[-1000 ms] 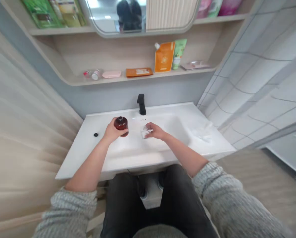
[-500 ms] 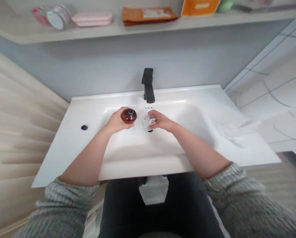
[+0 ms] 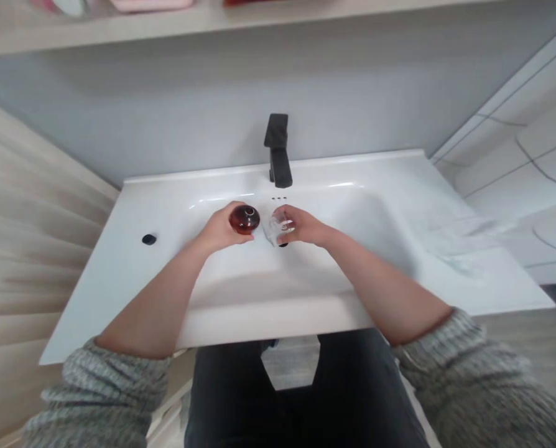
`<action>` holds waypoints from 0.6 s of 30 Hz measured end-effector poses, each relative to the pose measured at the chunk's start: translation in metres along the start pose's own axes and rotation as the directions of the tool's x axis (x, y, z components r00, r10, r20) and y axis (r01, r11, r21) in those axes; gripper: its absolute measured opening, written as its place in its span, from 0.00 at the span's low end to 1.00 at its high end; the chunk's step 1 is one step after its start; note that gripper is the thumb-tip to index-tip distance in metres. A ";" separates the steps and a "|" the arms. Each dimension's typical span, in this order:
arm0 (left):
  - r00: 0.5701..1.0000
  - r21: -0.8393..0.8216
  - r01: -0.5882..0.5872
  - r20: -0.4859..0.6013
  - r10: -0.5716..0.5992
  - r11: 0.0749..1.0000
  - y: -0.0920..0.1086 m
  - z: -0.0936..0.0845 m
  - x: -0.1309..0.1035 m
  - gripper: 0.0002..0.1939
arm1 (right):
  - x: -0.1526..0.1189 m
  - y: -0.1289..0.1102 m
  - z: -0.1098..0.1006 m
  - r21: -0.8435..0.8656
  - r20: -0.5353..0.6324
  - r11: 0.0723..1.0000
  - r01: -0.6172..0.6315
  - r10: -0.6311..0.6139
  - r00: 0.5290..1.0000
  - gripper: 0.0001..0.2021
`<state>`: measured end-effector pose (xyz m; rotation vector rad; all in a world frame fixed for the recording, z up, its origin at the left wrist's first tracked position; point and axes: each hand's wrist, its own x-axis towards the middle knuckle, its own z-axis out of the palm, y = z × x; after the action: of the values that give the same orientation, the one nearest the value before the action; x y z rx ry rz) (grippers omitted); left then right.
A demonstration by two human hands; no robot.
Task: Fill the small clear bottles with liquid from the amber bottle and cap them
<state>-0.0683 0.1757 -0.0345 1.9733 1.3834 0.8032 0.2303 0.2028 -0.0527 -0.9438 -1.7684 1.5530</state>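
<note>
My left hand is wrapped round a dark red, rounded bottle with a small opening at its top, held upright above the sink. To its right, my right hand grips a small clear glass vessel by its right side. A narrow gap separates the two objects. Both are over the middle of the white sink, just in front of the black faucet. The drain, mostly hidden, shows below the clear vessel.
A shelf with partly visible items crosses the top of the view. A round black object is on the left of the counter. Crumpled clear plastic lies on the right. A beige curtain hangs at the left.
The view has tilted down and come closer, so less of the shelf shows. Both hands keep their holds, and the clear vessel looks slightly more tilted.
</note>
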 end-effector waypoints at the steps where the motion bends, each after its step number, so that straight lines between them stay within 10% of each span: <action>1: 1.000 0.012 -0.015 0.003 0.015 1.000 0.000 0.001 0.000 0.42 | 0.001 0.002 0.000 -0.031 -0.021 0.999 0.009 -0.010 1.000 0.36; 18: 0.993 0.228 -0.121 0.024 0.119 0.966 0.014 0.003 -0.002 0.39 | 0.003 0.002 0.001 -0.286 -0.088 0.956 0.059 -0.088 0.992 0.35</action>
<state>-0.0580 0.1689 -0.0263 2.2532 1.4154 0.7121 0.2278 0.2049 -0.0548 -1.0571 -1.9642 1.2042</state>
